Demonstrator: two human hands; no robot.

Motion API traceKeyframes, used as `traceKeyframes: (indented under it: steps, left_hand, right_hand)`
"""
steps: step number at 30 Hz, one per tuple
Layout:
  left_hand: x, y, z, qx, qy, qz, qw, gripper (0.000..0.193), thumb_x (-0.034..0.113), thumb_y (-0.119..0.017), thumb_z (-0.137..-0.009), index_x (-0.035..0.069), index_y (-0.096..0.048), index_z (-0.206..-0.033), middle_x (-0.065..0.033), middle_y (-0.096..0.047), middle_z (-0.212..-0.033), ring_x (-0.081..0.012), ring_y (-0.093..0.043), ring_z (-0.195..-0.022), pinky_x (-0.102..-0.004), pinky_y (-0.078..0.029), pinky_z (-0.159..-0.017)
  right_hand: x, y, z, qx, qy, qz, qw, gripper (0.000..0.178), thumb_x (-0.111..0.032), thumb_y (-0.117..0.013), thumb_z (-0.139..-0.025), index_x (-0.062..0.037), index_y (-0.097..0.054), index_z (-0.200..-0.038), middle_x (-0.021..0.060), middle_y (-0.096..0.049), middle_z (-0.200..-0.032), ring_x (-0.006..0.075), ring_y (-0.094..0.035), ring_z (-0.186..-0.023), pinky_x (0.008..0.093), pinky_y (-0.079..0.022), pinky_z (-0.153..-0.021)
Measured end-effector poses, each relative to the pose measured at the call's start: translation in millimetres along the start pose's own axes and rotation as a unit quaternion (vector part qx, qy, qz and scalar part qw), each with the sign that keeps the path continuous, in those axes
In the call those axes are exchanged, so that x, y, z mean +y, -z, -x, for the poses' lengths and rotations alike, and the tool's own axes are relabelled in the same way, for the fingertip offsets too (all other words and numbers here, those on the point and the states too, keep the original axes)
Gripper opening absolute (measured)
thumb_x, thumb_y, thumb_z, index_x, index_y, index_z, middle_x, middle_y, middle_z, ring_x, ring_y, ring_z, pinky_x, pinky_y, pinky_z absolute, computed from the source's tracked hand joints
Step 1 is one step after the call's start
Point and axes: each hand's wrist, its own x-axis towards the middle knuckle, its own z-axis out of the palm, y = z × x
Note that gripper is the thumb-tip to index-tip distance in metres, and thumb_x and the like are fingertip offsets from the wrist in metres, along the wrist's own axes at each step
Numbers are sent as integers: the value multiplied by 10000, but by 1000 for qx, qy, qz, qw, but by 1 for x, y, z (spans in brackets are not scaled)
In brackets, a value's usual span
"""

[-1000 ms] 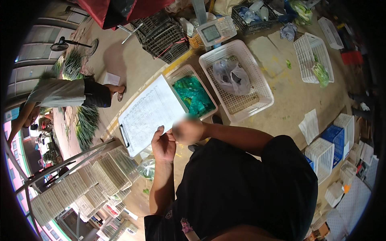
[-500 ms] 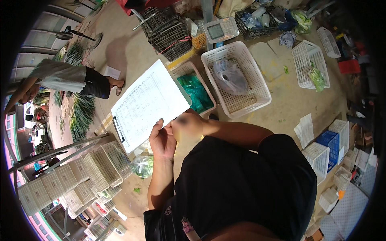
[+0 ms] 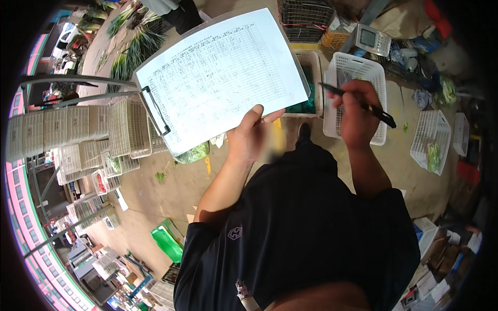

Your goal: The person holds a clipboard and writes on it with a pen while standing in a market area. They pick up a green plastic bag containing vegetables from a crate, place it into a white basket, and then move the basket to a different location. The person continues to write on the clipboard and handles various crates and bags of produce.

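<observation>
My left hand [image 3: 251, 136] grips the lower edge of a clipboard [image 3: 156, 110], its thumb lying on top of the paper. A white sheet [image 3: 223, 78] with a printed grid and handwriting covers the board, under a black clip at its left end. To the right of the board, my right hand [image 3: 359, 111] is closed around a black pen [image 3: 381, 113]. The pen's tip points left toward the sheet, apart from it. Beneath the pen hand stands a white plastic crate [image 3: 381, 78], partly hidden by that hand. The pale crate [image 3: 317, 67] beside it holds green plastic.
A digital scale [image 3: 372, 40] stands beyond the white crate, next to dark stacked crates [image 3: 306, 19]. Stacked pale crates [image 3: 124, 129] line the left side. Leafy green stalks [image 3: 136, 57] lie at the far left, near another person's dark-clothed leg [image 3: 182, 16]. A lit cigarette [image 3: 248, 300] shows at the bottom.
My right hand has come away from my left and now holds the pen out to the right. The clipboard appears higher and flatter, and the whole view has turned.
</observation>
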Motion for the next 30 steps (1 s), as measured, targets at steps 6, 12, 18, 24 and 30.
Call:
traceKeyframes:
  steps: [6,12,18,24,30]
  left_hand:
    - [-22,-6,6,-1,-33,-9,999,472,9,-532,-938,-2,-407,-1393,-169,-531,-1332,-324,-569,-1211,-505,-530,-1009]
    - [-20,-8,12,12,-28,0,1000,446,7,-530,-939,-5,-431,-1373,-164,-551,-1310,-314,-592,-1175,-481,-541,-991]
    - [-22,-16,11,11,-39,6,999,415,-10,-540,-923,-10,-464,-1330,-162,-558,-1270,-306,-607,-1140,-480,-548,-986]
    - [-27,-6,13,53,-23,-24,998,403,-34,-532,-912,-10,-469,-1310,-151,-561,-1236,-288,-612,-1122,-456,-570,-960]
    - [-25,-6,10,50,-34,-26,998,407,-37,-531,-908,-9,-468,-1309,-144,-550,-1250,-274,-610,-1116,-446,-575,-953]
  right_hand:
    - [-12,-43,1,-189,22,38,981,164,11,-558,-897,37,-667,-1016,97,-658,-876,115,-644,-738,220,-504,-660]
    - [6,-51,1,-214,126,89,965,108,51,-568,-837,55,-639,-919,124,-624,-829,175,-679,-670,274,-548,-582]
    - [7,-47,5,-194,131,112,966,132,-4,-585,-827,43,-658,-926,124,-657,-829,206,-625,-732,309,-497,-667]
    - [13,-48,9,-193,155,144,958,153,21,-612,-795,41,-668,-936,128,-661,-818,218,-631,-707,319,-509,-647]
    - [17,-54,5,-178,173,164,955,155,34,-632,-773,21,-673,-921,113,-658,-778,207,-626,-664,313,-501,-611]
